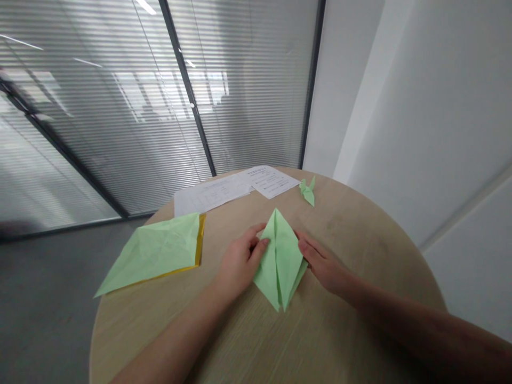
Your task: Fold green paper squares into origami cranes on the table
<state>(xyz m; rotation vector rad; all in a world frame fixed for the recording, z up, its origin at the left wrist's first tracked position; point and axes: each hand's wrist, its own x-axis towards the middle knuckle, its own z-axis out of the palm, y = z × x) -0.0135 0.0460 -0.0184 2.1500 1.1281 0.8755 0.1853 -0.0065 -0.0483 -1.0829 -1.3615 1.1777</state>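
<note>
A light green paper folded into a kite-like origami shape (282, 258) lies flat on the round wooden table (352, 330). My left hand (240, 261) rests at its left edge with curled fingers and the thumb pressing on the paper. My right hand (324, 264) lies at its right edge, fingers stretched out flat and together, touching the paper's side. Neither hand lifts the paper off the table.
A stack of green and yellow square sheets (158, 253) hangs over the table's left edge. White printed sheets (236, 189) lie at the far side. A small finished green origami figure (308, 191) stands beside them. Glass walls with blinds and a white wall surround the table.
</note>
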